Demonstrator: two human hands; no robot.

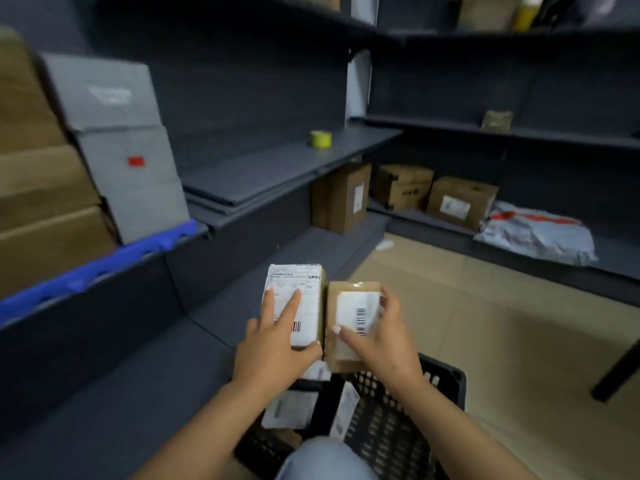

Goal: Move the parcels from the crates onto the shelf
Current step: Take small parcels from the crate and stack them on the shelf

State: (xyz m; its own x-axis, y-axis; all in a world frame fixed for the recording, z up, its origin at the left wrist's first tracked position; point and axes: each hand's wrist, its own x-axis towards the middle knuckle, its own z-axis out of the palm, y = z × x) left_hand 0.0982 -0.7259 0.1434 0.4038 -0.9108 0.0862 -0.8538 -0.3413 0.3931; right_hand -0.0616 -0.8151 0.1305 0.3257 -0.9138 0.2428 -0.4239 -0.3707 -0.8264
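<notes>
The left hand holds a long box and the right hand holds a small box, both pointing away over the black crate.

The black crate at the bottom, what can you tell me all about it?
The black crate looks like plastic, with walls full of small holes like a grid. It sits low in front of the person, beside the dark bottom shelf, partly hidden by the arms and a knee. Inside lie a few small parcels with white labels. Neither hand touches it; both hold boxes above it.
</notes>
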